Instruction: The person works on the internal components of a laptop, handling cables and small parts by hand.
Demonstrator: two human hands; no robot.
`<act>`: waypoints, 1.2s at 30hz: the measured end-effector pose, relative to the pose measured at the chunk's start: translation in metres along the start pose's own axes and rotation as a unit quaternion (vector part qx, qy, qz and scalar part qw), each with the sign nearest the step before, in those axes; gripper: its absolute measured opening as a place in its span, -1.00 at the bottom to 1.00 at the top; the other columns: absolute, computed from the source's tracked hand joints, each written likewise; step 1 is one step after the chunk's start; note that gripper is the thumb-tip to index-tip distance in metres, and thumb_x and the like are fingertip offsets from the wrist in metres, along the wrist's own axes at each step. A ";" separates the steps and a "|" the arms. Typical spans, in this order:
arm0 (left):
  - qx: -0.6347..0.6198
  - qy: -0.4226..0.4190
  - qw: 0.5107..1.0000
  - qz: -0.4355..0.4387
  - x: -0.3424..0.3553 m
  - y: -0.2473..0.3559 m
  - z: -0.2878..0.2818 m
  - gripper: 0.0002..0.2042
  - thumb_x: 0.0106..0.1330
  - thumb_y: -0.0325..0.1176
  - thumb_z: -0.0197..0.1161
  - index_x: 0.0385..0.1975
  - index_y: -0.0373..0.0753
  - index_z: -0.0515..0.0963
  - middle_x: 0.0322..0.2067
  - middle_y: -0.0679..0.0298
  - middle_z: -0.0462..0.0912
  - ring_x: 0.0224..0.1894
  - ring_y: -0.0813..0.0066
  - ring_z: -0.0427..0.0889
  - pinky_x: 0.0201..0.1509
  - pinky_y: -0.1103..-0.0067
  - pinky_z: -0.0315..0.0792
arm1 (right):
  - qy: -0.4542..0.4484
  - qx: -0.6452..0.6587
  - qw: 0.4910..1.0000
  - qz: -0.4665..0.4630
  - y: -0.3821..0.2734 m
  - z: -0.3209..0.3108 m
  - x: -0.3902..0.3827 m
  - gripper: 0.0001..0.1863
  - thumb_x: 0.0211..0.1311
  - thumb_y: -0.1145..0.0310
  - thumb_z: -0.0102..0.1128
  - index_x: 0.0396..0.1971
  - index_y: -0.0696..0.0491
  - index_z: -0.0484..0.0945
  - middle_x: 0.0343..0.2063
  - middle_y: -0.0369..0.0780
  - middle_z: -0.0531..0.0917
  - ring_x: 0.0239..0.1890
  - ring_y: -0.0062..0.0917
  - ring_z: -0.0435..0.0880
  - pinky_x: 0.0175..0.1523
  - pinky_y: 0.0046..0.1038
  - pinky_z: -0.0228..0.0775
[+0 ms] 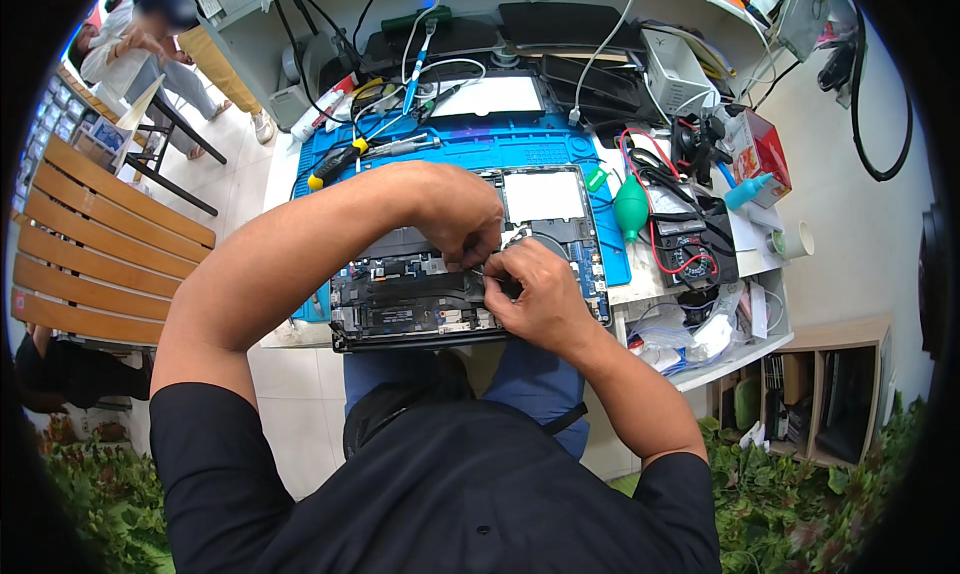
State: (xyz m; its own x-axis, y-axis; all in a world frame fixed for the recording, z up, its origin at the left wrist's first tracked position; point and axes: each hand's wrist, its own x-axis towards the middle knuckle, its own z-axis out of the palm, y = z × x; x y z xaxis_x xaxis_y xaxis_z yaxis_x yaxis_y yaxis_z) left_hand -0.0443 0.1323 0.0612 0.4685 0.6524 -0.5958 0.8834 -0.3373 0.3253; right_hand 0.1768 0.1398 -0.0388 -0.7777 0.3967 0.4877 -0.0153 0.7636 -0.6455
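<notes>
An opened laptop (405,319) with its inner parts bare lies at the near edge of the bench, partly over my lap. My left hand (462,212) reaches in over the laptop's far side, with its fingers bent down and pinched near the middle of the board. Right beside it, my right hand (537,286) has thumb and forefinger pressed together. The fingertips of both hands nearly meet over the parts. Whatever they grip is too small or too covered to make out.
A blue work mat (470,152) lies behind the laptop, with a yellow-and-black screwdriver (338,164) on it. To the right are a green air blower (631,210), a multimeter (688,242) with red leads and an open drawer (700,376) of cables. A slatted wooden chair (105,244) stands left.
</notes>
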 end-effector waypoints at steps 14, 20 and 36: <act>-0.097 0.165 0.981 0.042 -0.028 -0.022 0.042 -0.88 0.15 -0.39 0.59 -0.32 -0.03 0.85 -0.40 0.36 0.81 -0.28 0.27 0.80 -0.20 0.26 0.55 | 0.004 -0.024 1.000 -0.013 -0.001 0.003 0.001 -0.90 0.20 0.53 0.47 -0.33 0.14 0.70 -0.38 -0.14 0.75 -0.28 -0.18 0.70 -0.11 -0.17 0.59; -0.074 0.220 0.971 0.055 -0.035 -0.019 0.051 -0.89 0.14 -0.43 0.52 -0.36 -0.03 0.82 -0.38 0.36 0.78 -0.27 0.21 0.79 -0.19 0.25 0.56 | 0.010 -0.033 0.999 -0.024 -0.001 0.007 0.001 -0.89 0.22 0.53 0.47 -0.30 0.12 0.69 -0.38 -0.16 0.73 -0.28 -0.21 0.69 -0.12 -0.19 0.56; -0.099 0.277 0.955 0.035 -0.045 -0.013 0.066 -0.87 0.19 -0.46 0.57 -0.29 -0.09 0.81 -0.39 0.36 0.73 -0.28 0.21 0.78 -0.20 0.30 0.56 | 0.003 -0.054 0.998 -0.029 -0.004 0.008 0.003 -0.86 0.29 0.58 0.44 -0.20 0.13 0.67 -0.24 -0.13 0.75 -0.15 -0.13 0.68 0.02 -0.14 0.54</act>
State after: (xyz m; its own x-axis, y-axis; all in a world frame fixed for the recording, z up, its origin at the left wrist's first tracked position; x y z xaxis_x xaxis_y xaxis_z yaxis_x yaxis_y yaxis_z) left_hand -0.0763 0.0626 0.0359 0.4000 0.9105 -0.1049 0.8049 -0.2942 0.5154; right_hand 0.1699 0.1341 -0.0393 -0.7740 0.3526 0.5259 0.0079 0.8359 -0.5488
